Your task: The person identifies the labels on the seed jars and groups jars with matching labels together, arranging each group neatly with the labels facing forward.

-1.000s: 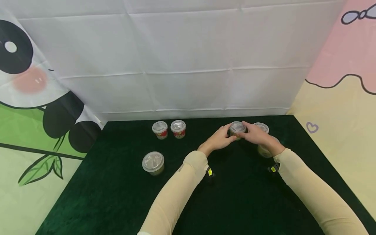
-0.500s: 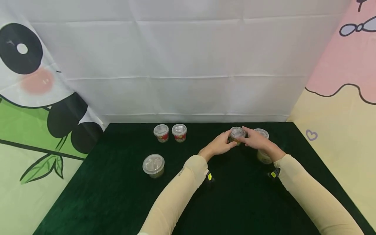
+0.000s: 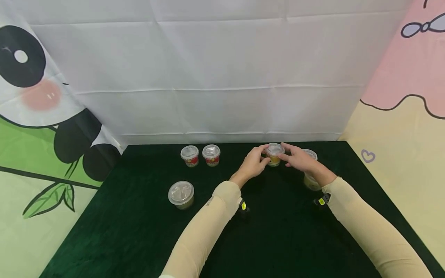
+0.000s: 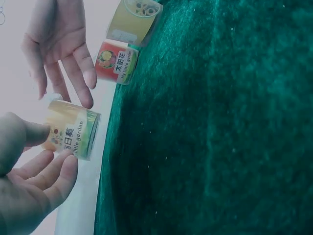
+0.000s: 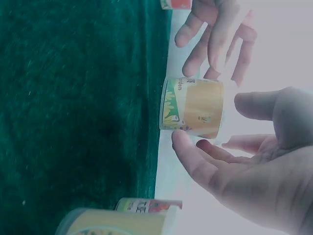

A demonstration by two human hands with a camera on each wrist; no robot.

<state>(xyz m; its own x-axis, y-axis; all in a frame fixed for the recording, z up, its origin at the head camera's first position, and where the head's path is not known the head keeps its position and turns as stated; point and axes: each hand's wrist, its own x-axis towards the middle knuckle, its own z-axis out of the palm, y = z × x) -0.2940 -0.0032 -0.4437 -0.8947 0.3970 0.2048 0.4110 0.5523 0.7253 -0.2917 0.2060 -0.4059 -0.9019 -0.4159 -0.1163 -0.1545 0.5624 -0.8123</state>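
A small clear-lidded cup with a yellow label [image 3: 274, 159] is at the back of the green cloth, right of centre, between both hands. In the left wrist view, its label [image 4: 73, 134] carries large characters and "little garden". My left hand [image 3: 251, 164] holds its left side, thumb and fingertips against the wall. Opposite it, my right hand [image 3: 300, 159] has its fingertips [image 5: 180, 139] at the cup's wall, with the thumb near the lid end. Part of the cup's sides is hidden by fingers.
Two small red-labelled cups [image 3: 211, 155] stand at the back left, with a larger lidded tub [image 3: 181, 194] in front. Right of the hands stand a red-labelled cup [image 4: 117, 62] and another large tub [image 3: 312, 183], partly covered by the right hand. A white cloth wall [image 3: 222, 108] rises behind.
Both hands and the yellow-labelled cup have shifted a little left. The cup tipped slightly toward me half a second ago and now stands more upright. The other cups have stayed put.
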